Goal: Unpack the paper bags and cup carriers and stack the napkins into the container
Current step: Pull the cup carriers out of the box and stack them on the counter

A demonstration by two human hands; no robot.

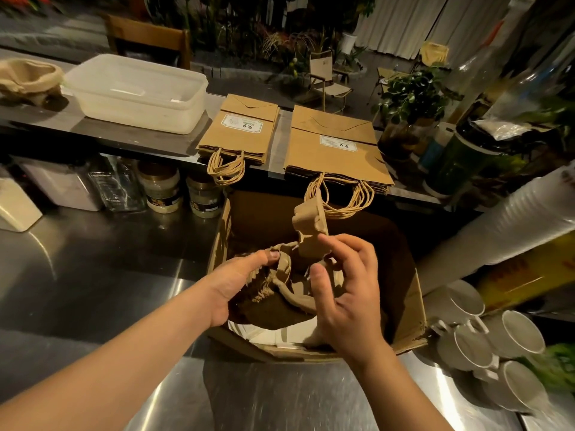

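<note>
Left hand (pixel 239 283): gripped the left edge of a bundle of pulp carriers (pixel 291 284), thumb on top and the fingers (pixel 273 255) curled over the rim.
Right hand (pixel 345 293): held the right side of the same bundle, thumb pressed on the front and the fingers spread and bent round the back.
Carriers: nested brown pulp, held over the open box (pixel 407 306); one piece (pixel 309 225) stood up out of the bundle, above both hands.
Box: brown cardboard, flaps open, on the steel table (pixel 93 275) right in front of the person; white paper lay inside at the bottom, under the bundle; whether it was napkins I could not tell.
Container (pixel 137 91): clear plastic tub on the raised shelf (pixel 140 138) at the back left; something flat and pale lay inside.
Left bags (pixel 241 129): flat stack of brown paper bags on the shelf, just right of the container, twine handles hanging over the front edge.
Right bags (pixel 337 147): a second, wider stack beside the first, apart from it, handles also hanging down.
Far carrier (pixel 29 77): more pulp pieces at the shelf's left end, left of the container.
Jars (pixel 161 188): stood on the table under the shelf.
Mugs (pixel 485 340): white, lying on their sides right of the box.
</note>
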